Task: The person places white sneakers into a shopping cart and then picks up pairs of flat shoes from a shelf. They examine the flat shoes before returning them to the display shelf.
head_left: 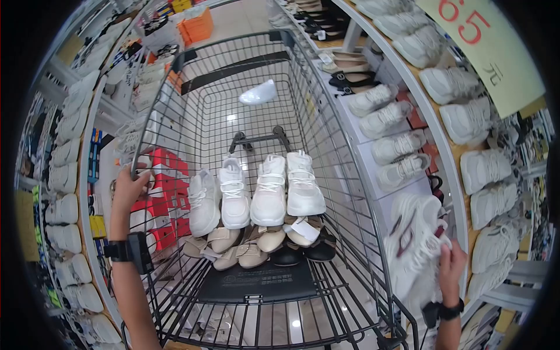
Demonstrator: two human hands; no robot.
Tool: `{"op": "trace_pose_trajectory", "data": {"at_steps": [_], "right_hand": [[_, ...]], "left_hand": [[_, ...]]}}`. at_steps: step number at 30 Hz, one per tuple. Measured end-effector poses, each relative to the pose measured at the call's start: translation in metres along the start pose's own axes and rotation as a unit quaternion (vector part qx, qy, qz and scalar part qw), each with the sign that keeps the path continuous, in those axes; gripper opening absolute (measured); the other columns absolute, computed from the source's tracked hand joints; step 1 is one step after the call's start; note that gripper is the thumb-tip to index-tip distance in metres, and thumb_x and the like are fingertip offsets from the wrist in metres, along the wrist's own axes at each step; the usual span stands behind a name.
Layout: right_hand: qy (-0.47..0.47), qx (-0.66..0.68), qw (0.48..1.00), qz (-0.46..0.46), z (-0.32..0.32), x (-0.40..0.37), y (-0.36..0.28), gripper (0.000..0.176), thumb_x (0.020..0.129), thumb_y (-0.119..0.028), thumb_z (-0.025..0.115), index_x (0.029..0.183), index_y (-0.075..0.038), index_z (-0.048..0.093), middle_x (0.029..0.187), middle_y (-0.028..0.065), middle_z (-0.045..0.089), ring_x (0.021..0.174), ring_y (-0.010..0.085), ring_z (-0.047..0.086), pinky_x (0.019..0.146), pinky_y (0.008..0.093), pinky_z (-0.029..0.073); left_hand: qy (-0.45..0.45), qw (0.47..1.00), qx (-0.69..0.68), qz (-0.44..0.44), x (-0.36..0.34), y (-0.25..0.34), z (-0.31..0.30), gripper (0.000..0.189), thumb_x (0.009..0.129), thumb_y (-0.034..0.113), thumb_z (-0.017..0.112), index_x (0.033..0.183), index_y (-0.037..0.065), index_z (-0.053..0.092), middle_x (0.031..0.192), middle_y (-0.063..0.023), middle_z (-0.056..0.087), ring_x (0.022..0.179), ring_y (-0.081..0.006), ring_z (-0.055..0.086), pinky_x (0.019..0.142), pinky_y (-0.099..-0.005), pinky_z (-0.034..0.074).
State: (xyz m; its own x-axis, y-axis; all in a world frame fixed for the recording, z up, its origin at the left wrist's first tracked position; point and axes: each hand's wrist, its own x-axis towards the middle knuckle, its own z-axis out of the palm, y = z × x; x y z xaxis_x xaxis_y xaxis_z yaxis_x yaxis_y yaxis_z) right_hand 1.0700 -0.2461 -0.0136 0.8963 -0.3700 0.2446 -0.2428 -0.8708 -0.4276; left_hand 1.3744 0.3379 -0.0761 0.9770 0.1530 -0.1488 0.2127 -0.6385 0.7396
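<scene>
My left hand (133, 182) is closed on the left side rim of a wire shopping cart (373, 245). On the right, outside the cart, my right hand (452, 265) grips white sneakers (411, 242) with dark red accents, slightly blurred. Inside the cart stand two pairs of white sneakers, one pair at left (234, 198) and another at right (303, 189). In front of them lie beige flat shoes (252, 255) and black flats (287, 255). A white tag (304, 228) rests on one shoe. Farther up in the cart is a clear plastic bag (258, 92).
Shelves of white sneakers (452, 84) line the right side, with a yellow price sign (496, 52) above. More shoe shelves (70, 154) run along the left. Red shoe boxes (169, 192) stand left of the cart; orange boxes (195, 26) sit at the far end.
</scene>
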Motion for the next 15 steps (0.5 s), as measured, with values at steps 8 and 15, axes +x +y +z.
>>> {"op": "trace_pose_trajectory", "data": {"at_steps": [8,15], "right_hand": [[0.106,-0.111,0.981,-0.123,-0.108,0.028,-0.094,0.034,0.090,-0.029,0.046,0.076,0.001,0.050,0.062,0.0100,0.042,0.056,0.0214,0.042,0.054,0.0338,0.030],[0.197,-0.084,0.897,-0.387,-0.049,0.127,-0.235,0.023,0.091,-0.018,0.049,0.078,0.000,0.054,0.059,0.0019,0.041,0.052,0.0111,0.041,0.049,0.0274,0.030]], "left_hand": [[0.030,0.996,0.045,0.067,-0.008,0.004,0.003,0.031,0.075,0.018,0.065,0.099,-0.001,0.060,0.064,-0.0112,0.061,0.054,-0.0180,0.060,0.055,-0.0329,0.049],[0.057,0.994,0.036,0.083,-0.003,-0.008,0.009,0.035,0.071,0.021,0.067,0.098,-0.001,0.061,0.071,-0.0186,0.063,0.067,-0.0319,0.063,0.066,-0.0393,0.049]]}}
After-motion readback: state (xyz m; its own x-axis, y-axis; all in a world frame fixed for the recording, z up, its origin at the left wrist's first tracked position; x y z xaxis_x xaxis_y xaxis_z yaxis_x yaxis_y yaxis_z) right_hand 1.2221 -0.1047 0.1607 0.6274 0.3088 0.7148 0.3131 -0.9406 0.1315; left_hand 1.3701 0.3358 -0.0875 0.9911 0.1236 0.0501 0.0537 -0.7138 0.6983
